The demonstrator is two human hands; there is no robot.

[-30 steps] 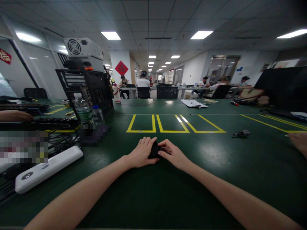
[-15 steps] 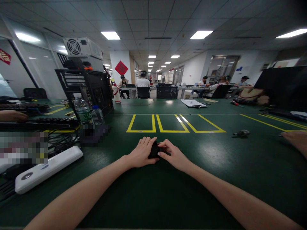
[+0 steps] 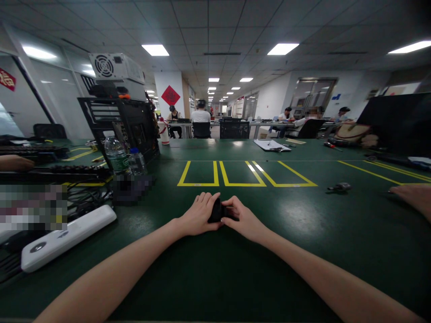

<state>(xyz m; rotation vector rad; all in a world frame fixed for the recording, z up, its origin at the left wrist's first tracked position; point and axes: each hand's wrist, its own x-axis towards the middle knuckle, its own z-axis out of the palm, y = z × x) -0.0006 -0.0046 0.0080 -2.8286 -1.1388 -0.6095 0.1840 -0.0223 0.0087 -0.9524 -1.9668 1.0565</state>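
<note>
A small black rounded object (image 3: 216, 212) is between my two hands, low over the green table; its exact kind does not show. My left hand (image 3: 200, 214) wraps round it from the left, the thumb below and the fingers over the top. From the right, my right hand (image 3: 243, 217) pinches a dark part at the object's right side between thumb and fingers. Much of the object is hidden by the hands.
Beyond my hands, yellow tape outlines (image 3: 243, 184) mark the green table (image 3: 215, 278). A white power strip (image 3: 69, 237), a plastic bottle (image 3: 116, 154) and a black computer case (image 3: 134, 123) stand left. To the right lie a small metal part (image 3: 339, 187) and another person's hand (image 3: 412, 197).
My right hand's fingers have shifted slightly at the object's right side. My left hand stays in place. The other person's hand at the right edge has moved slightly left.
</note>
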